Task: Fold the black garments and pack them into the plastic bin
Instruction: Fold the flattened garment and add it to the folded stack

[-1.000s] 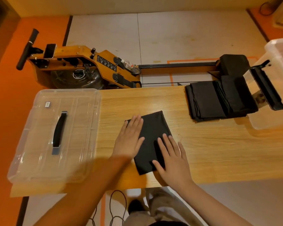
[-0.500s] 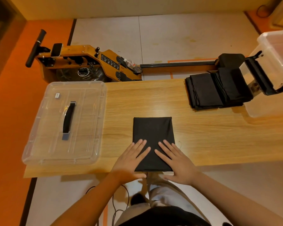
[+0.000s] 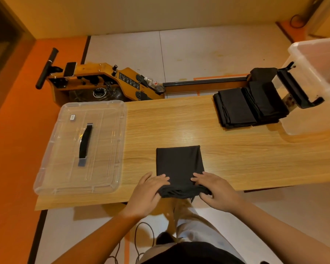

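A folded black garment (image 3: 179, 162) lies on the wooden table (image 3: 236, 149) near its front edge. My left hand (image 3: 149, 191) grips the garment's near left corner and my right hand (image 3: 215, 189) grips its near right corner, so that the near edge is bunched and lifted off the table. A stack of folded black garments (image 3: 250, 105) lies at the table's back right. Beside it the clear plastic bin (image 3: 316, 82) stands at the right edge, partly out of view, with a black latch handle on its side.
The bin's clear lid (image 3: 84, 149) with a black handle lies flat on the table's left end. Behind the table a wooden rowing machine (image 3: 107, 82) stands on the floor. A cable runs on the floor by my feet.
Both hands slid from flat on the garment back to its near edge and took hold of it; that edge is now bunched up. The view shifted back from the table.
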{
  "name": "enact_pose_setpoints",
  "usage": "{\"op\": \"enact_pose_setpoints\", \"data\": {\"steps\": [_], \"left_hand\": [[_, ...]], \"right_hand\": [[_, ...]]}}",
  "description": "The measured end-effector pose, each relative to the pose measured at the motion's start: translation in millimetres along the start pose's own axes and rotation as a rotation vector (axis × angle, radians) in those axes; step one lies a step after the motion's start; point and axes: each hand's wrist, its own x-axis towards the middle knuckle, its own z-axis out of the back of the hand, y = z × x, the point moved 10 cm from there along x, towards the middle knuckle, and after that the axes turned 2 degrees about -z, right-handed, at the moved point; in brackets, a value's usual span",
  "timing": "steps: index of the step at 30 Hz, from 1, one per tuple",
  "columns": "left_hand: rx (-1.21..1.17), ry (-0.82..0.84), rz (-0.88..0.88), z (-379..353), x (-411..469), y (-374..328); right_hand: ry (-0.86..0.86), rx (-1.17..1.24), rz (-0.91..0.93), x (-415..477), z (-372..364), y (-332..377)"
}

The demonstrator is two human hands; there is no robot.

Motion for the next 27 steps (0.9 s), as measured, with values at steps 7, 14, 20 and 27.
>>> {"op": "enact_pose_setpoints", "data": {"steps": [7,14,20,27], "left_hand": [[-0.536,-0.085,0.374,22.0,48.9,39.4],[-0.566,-0.063,0.616,9.9,82.5,79.4],[-0.406,-0.09,0.615,18.1,86.9,76.1],[-0.237,-0.133,0.615,24.5,84.6,75.1]], "right_hand": [[-0.172,0.496,-0.348,46.9,50.2,-34.1],[-0.167,0.535,-0.589,68.0,36.2,-65.2],[-0.31,0.566,-0.645,58.7,34.9,-71.7],[-0.35,0.528,-0.704,48.5,34.7,-79.5]]}}
